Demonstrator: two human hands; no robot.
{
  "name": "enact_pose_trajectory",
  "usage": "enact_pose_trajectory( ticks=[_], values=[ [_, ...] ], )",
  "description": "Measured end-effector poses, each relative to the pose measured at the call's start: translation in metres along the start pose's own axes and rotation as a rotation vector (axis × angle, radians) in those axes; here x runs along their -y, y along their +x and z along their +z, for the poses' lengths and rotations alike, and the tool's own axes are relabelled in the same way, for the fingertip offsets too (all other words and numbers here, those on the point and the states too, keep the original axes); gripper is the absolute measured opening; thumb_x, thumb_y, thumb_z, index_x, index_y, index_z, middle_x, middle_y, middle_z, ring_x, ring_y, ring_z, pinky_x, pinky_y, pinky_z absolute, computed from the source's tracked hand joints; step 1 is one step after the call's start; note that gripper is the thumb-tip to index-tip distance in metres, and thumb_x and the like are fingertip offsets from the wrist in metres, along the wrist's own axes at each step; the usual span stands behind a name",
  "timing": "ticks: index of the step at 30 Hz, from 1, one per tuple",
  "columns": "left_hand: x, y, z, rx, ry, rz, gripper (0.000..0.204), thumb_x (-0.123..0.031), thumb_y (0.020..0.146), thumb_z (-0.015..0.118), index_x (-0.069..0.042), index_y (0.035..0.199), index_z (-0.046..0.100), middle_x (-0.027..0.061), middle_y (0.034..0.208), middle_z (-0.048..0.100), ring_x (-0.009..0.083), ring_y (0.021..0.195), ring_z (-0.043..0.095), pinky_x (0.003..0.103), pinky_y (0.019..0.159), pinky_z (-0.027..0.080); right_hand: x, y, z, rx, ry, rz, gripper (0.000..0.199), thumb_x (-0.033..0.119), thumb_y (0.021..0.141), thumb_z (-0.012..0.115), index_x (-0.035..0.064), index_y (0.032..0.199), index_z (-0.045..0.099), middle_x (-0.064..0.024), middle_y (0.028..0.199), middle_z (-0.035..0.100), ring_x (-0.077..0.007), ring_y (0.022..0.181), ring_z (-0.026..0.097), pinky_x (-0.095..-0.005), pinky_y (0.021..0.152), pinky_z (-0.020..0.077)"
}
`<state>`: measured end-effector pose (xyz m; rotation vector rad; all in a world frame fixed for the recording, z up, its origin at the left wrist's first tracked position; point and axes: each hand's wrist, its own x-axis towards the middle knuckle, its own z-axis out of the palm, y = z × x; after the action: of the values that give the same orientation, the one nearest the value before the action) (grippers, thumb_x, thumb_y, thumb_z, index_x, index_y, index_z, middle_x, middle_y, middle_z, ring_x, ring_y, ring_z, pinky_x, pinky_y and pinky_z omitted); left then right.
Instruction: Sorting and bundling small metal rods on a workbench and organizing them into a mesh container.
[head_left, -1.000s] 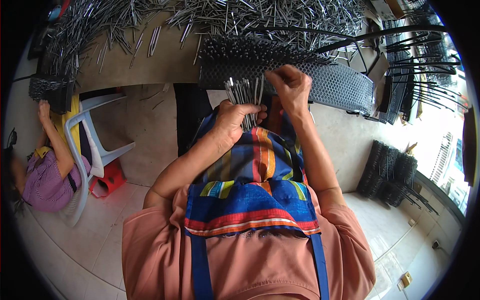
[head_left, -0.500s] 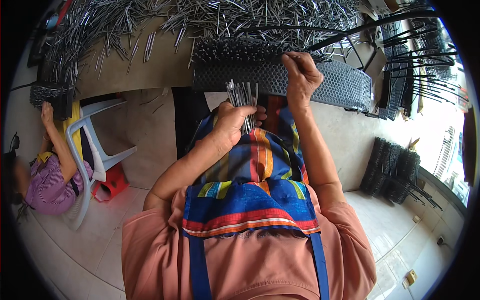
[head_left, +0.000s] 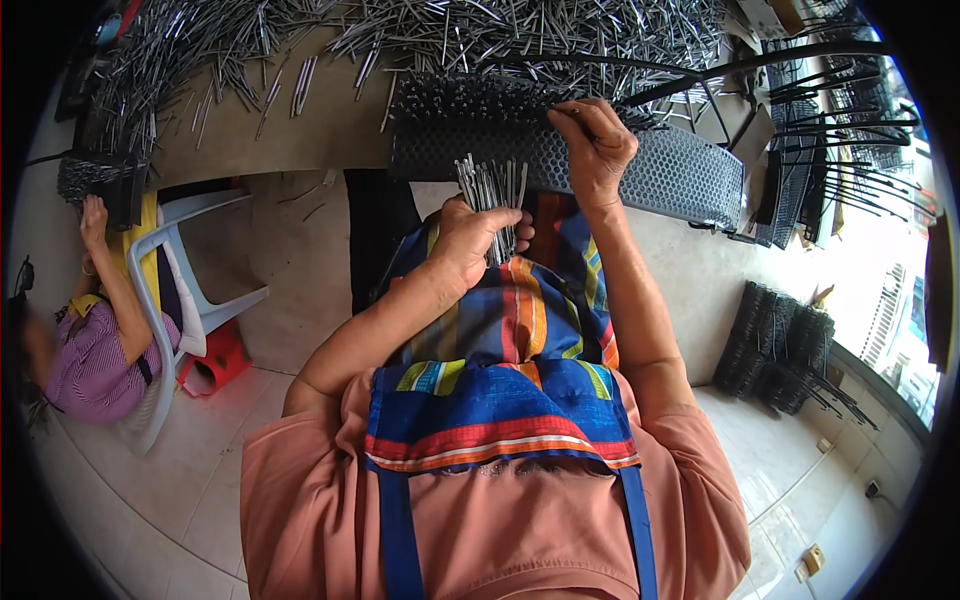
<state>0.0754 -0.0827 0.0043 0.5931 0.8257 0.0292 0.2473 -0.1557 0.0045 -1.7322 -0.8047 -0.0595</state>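
Table: loose pins | left hand clutches pin bundle; right hand pinches perforated panel

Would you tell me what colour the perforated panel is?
Dark grey to black, seen in the head view: the perforated panel under the right hand.

Pins in left hand: silver-grey metal; perforated pad at right hand: dark grey w/ regular hole grid. Apron: multicolour stripes, blue, red, yellow, green, orange, w/ blue straps; shirt: plain salmon-pink. Co-worker's top: purple, fine stripes; chair: pale grey-white; stool: red.
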Motion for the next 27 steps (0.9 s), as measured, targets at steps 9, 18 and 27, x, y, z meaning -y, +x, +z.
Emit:
enact_pose_trajectory(
  ticks=[9,18,27],
  values=[
    [0.001,0.004,-0.004,0.0,-0.013,0.031,0.007,0.005,0.081,0.064,0.004,0.087,0.066,0.0151,0.079,0.069,0.0226,0.064,0.069,0.034,0.055,0.058,0.003,-0.009,0.007,0.005,-0.206,0.079,0.013,-0.005,0.074,0.074,0.0001,0.085,0.073,-0.0049,0.078,0.067,-0.0094,0.067,0.061,-0.0216,0.059,0.0457],
    [-0.003,0.005,-0.004,0.057,-0.023,0.039,0.016,0.01,0.079,0.062,0.004,0.093,0.066,0.0162,0.082,0.071,0.0246,0.066,0.07,0.034,0.057,0.058,0.019,-0.016,-0.005,0.068,-0.26,0.103,0.007,0.003,0.077,0.075,0.0001,0.083,0.073,-0.0029,0.071,0.066,-0.0095,0.063,0.06,-0.0227,0.057,0.0451],
    [0.006,0.002,-0.006,0.182,0.113,0.066,0.025,0.011,0.076,0.06,0.001,0.098,0.066,0.0123,0.088,0.071,0.0229,0.073,0.071,0.034,0.059,0.059,0.021,-0.058,-0.026,0.401,0.407,0.933,0.014,0.006,0.082,0.071,0.0045,0.07,0.064,0.0021,0.058,0.057,-0.0033,0.049,0.044,-0.0218,0.046,0.0313]
  ],
)
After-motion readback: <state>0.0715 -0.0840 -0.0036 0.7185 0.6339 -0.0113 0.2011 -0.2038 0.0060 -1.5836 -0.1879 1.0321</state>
